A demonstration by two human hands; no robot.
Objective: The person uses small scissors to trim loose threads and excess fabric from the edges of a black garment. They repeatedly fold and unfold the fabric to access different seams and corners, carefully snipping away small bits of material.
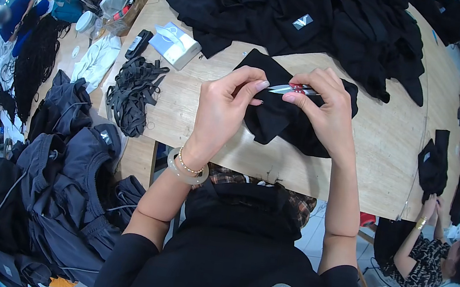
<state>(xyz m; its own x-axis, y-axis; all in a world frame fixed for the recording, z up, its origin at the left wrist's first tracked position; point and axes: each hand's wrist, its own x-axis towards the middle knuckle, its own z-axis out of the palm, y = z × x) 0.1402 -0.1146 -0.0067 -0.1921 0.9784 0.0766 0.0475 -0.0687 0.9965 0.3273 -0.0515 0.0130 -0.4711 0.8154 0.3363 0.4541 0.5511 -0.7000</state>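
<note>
In my right hand (pixel 330 113) is a pair of thread snips (pixel 279 88) with silver blades and a bit of red, held between thumb and fingers with the blades pointing left. The blade tips come close to the fingertips of my left hand (pixel 220 107), which are pinched together; whatever they hold is too small to make out. Under both hands a black garment piece (pixel 271 120) lies folded on the light wooden table (pixel 385 158), partly covered by my hands.
A large heap of black garments (pixel 241 11) covers the table's far side. To the left lie a tissue box (pixel 175 49), a tangle of dark straps (pixel 134 93) and dark grey garments (pixel 57 173). At the right, a co-worker's hands (pixel 432 205) touch a black piece (pixel 433 164).
</note>
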